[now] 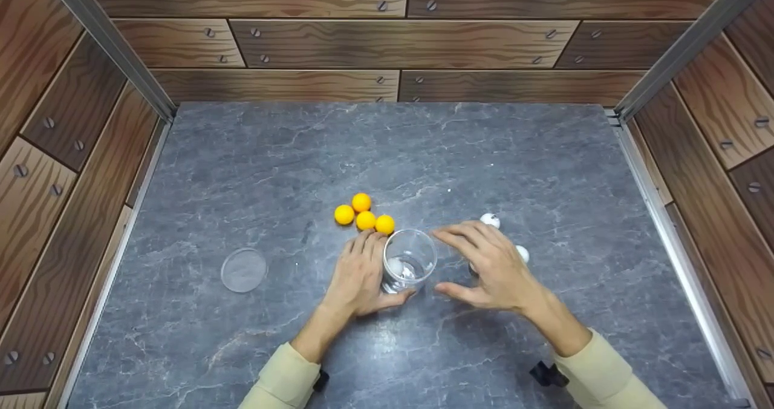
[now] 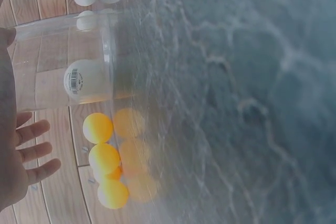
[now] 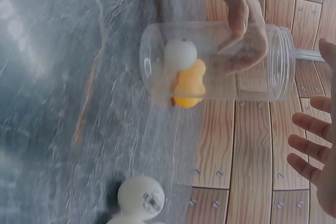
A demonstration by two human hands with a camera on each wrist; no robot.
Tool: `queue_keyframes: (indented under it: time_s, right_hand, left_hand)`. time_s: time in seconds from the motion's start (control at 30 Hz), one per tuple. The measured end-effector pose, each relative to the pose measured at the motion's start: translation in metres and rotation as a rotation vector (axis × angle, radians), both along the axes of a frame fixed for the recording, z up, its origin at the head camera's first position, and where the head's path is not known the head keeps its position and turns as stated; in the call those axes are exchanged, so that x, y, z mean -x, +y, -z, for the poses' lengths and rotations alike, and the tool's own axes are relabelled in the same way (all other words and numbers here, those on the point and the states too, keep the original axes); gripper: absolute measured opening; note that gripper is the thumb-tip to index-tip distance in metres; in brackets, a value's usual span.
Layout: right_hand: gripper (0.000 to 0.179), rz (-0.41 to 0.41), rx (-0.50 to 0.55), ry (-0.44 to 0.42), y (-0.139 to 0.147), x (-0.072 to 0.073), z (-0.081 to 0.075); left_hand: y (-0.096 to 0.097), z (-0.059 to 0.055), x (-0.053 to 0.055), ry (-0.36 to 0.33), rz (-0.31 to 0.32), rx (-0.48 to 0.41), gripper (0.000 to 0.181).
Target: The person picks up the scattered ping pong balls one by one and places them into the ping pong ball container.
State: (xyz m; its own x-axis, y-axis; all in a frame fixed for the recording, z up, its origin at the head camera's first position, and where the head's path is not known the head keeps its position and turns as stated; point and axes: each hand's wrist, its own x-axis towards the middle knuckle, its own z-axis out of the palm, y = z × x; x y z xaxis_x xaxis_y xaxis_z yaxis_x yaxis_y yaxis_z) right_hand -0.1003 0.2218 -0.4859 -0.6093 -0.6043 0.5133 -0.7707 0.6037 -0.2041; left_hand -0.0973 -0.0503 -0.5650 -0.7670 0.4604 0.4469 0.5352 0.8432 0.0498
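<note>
A clear, lidless plastic jar (image 1: 417,282) stands upright with a white ball (image 1: 395,267) at its bottom. My left hand (image 1: 357,276) holds the jar's left side, thumb across the front and fingers towards the back. To the right, my right hand (image 1: 493,267) is apart from the jar, thumb and fingers spread with nothing between them. Just behind the left fingers lie several orange balls (image 1: 365,220). White balls (image 1: 490,219) rest around the right hand, which partly hides them; printing shows on one white ball (image 3: 140,198) in the right wrist view.
A round clear lid (image 1: 243,270) lies flat on the grey marbled table (image 1: 272,155), left of the hands. Wood-patterned walls (image 1: 399,43) with metal edge rails (image 1: 677,227) enclose the table at the back and sides.
</note>
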Motion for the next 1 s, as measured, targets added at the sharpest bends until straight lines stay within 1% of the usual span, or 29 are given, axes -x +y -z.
queue_keyframes:
  time_s: [0.37,0.53,0.77,1.0]
  right_hand:
    - [0.082,0.035,0.019,0.001,0.026,0.001,0.004]
    - [0.081,0.039,0.017,0.002,0.037,0.005,0.008]
    - [0.080,0.086,-0.013,0.002,0.052,0.007,0.015]
    - [0.078,0.131,-0.006,-0.020,0.067,0.012,0.025]
  left_hand:
    - [0.000,0.000,0.000,-0.015,0.010,-0.037,0.105]
    - [0.000,0.000,0.001,-0.005,0.006,-0.025,0.105]
    - [0.001,0.000,0.001,-0.010,0.003,-0.017,0.106]
    - [0.001,0.000,0.000,-0.020,-0.002,-0.021,0.106]
